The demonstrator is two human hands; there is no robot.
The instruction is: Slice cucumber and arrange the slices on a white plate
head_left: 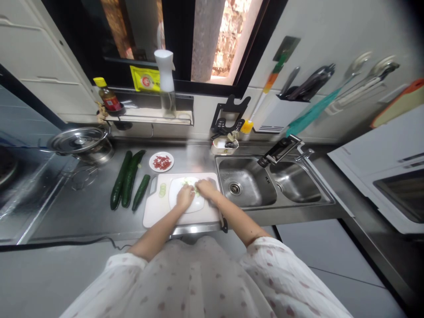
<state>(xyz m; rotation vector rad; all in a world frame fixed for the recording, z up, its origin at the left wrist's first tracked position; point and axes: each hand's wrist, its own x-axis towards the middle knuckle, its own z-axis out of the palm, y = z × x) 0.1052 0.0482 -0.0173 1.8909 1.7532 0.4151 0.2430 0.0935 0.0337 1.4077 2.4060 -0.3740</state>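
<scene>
Both hands meet over a white plate (180, 206) that lies on a pale cutting board (154, 216). My left hand (185, 197) is closed, fingers curled toward the plate's middle; what its fingertips hold is hidden. Beside it, my right hand (206, 189) is closed on pale green cucumber slices (197, 193), which show between the two hands. Small cucumber pieces (186, 181) lie at the plate's far side. On the board left of the plate is a short row of cucumber slices (162, 190). At the board's right edge, a knife (224, 222) is partly visible.
Left of the board lie two long cucumbers (120, 181) (131, 179) and a shorter cut cucumber (141, 192). A small plate of chopped red pieces (161, 162) stands behind it. A lidded steel pot (96, 152) is farther left. To the right is a double sink (247, 176) with a black faucet (276, 151).
</scene>
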